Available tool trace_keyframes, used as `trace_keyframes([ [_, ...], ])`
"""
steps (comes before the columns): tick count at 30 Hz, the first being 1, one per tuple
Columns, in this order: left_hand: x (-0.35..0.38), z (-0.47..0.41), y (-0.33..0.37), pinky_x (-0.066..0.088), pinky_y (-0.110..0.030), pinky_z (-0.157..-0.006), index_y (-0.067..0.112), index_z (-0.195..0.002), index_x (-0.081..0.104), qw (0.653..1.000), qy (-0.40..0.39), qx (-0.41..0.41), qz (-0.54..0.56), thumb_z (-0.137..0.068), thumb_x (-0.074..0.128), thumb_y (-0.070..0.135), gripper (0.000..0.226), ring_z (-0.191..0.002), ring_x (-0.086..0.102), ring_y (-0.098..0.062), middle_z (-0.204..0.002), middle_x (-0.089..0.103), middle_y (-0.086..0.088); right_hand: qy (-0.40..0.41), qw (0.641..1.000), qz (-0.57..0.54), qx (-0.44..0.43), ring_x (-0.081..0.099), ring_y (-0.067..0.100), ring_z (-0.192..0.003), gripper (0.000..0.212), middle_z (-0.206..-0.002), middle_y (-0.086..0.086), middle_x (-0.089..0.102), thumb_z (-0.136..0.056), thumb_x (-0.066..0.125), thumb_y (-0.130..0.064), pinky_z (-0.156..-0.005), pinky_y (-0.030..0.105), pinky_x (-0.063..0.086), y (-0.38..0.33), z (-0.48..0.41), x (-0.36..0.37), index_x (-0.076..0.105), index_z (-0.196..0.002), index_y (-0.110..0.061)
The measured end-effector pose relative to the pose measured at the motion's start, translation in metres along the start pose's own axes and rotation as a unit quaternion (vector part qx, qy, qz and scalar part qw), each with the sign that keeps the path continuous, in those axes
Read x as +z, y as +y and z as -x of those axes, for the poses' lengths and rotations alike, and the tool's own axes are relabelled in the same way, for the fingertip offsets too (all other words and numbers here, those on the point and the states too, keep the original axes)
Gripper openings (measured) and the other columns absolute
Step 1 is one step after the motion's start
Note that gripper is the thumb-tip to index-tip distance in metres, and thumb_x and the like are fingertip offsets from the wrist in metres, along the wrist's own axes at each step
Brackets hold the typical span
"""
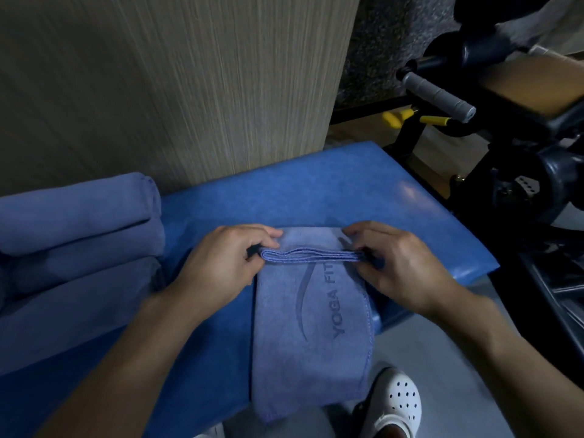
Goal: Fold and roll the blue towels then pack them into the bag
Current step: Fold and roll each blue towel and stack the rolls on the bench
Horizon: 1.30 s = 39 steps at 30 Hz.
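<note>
A blue towel (311,330) folded into a long strip lies on the blue padded bench (363,191), its near end hanging over the bench's front edge. It bears a curved logo and the words "YOGA FIT". The far end is turned back toward me into a flat first fold. My left hand (221,263) pinches the left end of that fold, and my right hand (398,263) pinches the right end. Several rolled blue towels (79,235) are stacked at the left of the bench. No bag is in view.
A wood-grain wall panel (177,83) stands right behind the bench. At the right sits black gym equipment with a grey handle grip (439,93) and yellow parts (410,119). My white perforated clog (399,403) rests on the grey floor below the bench edge.
</note>
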<state>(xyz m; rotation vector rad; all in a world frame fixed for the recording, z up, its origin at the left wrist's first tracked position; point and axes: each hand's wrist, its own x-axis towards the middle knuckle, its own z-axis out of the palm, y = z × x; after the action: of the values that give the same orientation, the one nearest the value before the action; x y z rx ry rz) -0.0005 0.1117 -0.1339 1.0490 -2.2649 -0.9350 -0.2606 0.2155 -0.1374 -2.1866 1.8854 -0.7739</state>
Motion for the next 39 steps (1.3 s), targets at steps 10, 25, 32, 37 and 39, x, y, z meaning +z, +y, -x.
trace_keyframes([
  [10, -0.002, 0.002, -0.006, 0.051, -0.036, -0.059, 0.045, -0.077, 0.062, 0.996, -0.020, -0.003, -0.087, -0.084, 0.070, 0.010, 0.037, -0.054, 0.054, 0.005, -0.135, 0.053, 0.027, -0.047, 0.998, 0.043, 0.009, 0.064, 0.012, -0.098, 0.008, -0.130, -0.018, 0.057, -0.079, 0.067, -0.020, -0.064, 0.035, 0.054, -0.006, 0.002, -0.008, 0.066, -0.083, -0.026],
  [25, 0.006, -0.001, -0.008, 0.049, -0.036, -0.072, 0.031, -0.081, 0.056, 0.995, -0.017, 0.008, -0.102, -0.085, 0.063, 0.048, 0.018, -0.076, 0.053, 0.000, -0.114, 0.048, 0.023, 0.000, 0.992, 0.096, 0.077, 0.049, 0.019, -0.103, 0.045, -0.119, -0.007, 0.051, -0.092, 0.031, -0.058, -0.084, 0.035, 0.037, -0.017, -0.010, 0.009, 0.055, -0.096, -0.021],
  [32, 0.005, 0.002, -0.008, 0.021, -0.030, -0.102, 0.050, -0.149, 0.024, 0.963, -0.089, 0.012, -0.253, -0.080, 0.016, 0.070, 0.072, -0.129, 0.022, -0.008, -0.155, 0.027, 0.016, -0.092, 0.978, 0.148, 0.115, 0.021, 0.016, -0.141, 0.054, -0.149, -0.016, 0.034, -0.093, 0.018, -0.052, -0.107, 0.043, 0.019, -0.018, -0.013, 0.018, 0.038, -0.141, -0.037],
  [37, 0.007, 0.002, -0.013, 0.013, -0.034, -0.104, 0.053, -0.149, -0.004, 0.939, -0.128, -0.030, -0.319, -0.074, -0.005, 0.074, 0.078, -0.135, 0.008, -0.012, -0.162, 0.004, 0.014, -0.119, 0.972, 0.155, 0.133, 0.013, 0.016, -0.144, 0.070, -0.154, -0.015, 0.024, -0.086, 0.001, -0.059, -0.110, 0.045, 0.016, -0.017, -0.012, 0.018, 0.026, -0.146, -0.034],
  [39, 0.008, 0.002, -0.012, 0.012, -0.034, -0.106, 0.050, -0.151, -0.003, 0.940, -0.127, -0.032, -0.316, -0.073, -0.003, 0.074, 0.081, -0.136, 0.008, -0.012, -0.162, 0.005, 0.015, -0.124, 0.973, 0.137, 0.137, 0.013, 0.014, -0.144, 0.066, -0.154, -0.014, 0.025, -0.090, 0.010, -0.059, -0.111, 0.045, 0.014, -0.016, -0.012, 0.015, 0.027, -0.147, -0.033],
])
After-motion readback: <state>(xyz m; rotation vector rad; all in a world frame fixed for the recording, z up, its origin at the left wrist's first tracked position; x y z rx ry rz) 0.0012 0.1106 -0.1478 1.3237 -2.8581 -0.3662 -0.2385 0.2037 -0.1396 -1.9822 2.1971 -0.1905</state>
